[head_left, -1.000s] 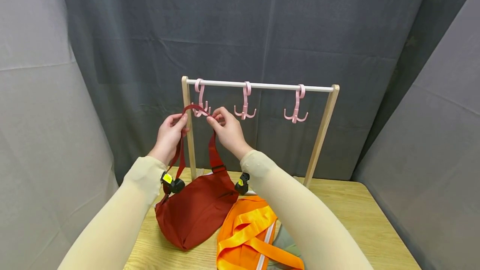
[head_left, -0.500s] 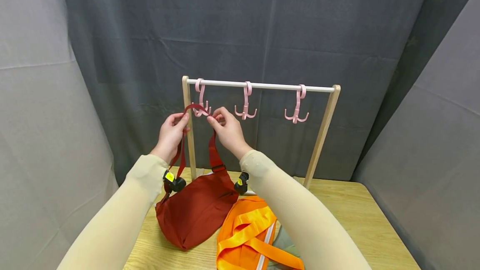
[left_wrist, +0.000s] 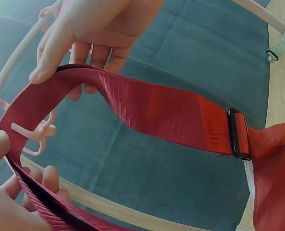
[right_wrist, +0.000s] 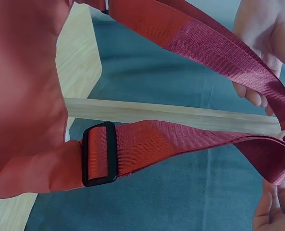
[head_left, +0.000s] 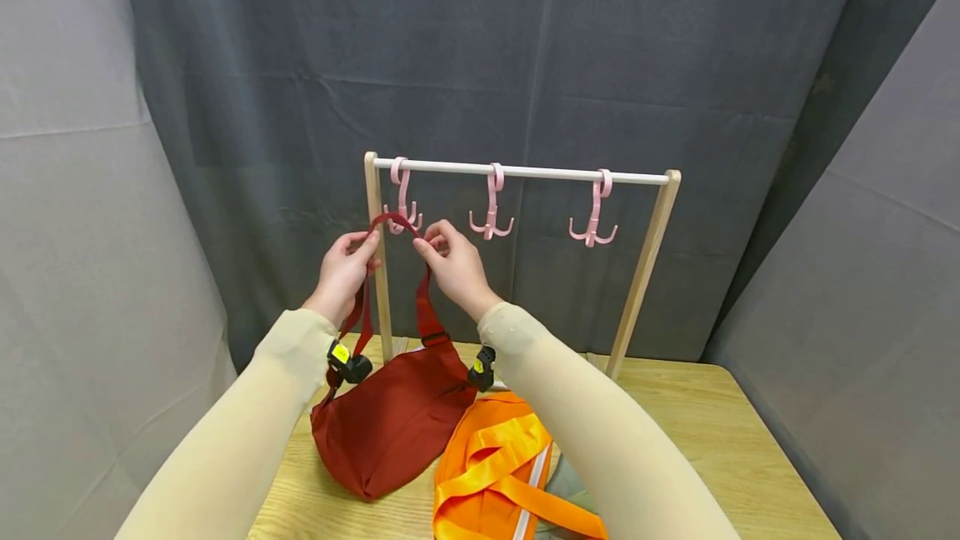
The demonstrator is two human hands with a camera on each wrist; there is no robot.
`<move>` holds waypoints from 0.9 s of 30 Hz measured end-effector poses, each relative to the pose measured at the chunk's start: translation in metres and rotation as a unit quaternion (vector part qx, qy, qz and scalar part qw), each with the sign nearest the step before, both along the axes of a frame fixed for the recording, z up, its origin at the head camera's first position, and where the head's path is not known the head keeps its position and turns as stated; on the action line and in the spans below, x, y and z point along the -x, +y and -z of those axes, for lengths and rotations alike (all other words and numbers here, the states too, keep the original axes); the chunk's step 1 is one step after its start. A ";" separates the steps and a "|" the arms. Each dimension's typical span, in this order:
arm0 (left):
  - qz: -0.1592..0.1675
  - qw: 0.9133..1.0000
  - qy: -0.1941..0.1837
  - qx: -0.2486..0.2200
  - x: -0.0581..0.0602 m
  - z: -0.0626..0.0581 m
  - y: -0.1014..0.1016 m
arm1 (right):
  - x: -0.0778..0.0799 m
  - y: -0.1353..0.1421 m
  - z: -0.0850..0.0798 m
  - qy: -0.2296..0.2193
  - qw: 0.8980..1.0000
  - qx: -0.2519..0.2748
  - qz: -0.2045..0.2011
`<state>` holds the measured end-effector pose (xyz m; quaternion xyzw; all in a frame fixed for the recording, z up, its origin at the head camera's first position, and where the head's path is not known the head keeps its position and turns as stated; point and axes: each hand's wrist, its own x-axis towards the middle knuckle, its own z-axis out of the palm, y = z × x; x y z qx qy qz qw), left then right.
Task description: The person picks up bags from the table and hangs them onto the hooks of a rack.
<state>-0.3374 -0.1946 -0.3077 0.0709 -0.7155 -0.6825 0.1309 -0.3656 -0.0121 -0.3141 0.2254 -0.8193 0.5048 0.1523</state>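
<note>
While table point(head_left: 697, 440) wooden under red bag point(head_left: 397, 419), curtain point(head_left: 450, 48) grey.

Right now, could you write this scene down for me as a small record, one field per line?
Left hand: pinches the red strap
Right hand: pinches the same strap further along
Strap shape: arched between the hands, at the leftmost pink hook; whether it rests on the hook, I cannot tell
Red bag: below the hands, attached to the strap
Orange bag: on the table, beside the red one
Rack: white bar carrying three pink hooks
Backdrop: dark grey curtain
</note>
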 end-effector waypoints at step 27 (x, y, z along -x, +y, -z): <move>0.012 1.000 -0.010 0.008 0.004 0.012 0.003 | 0.005 0.002 0.011 -0.019 1.000 -0.005 0.009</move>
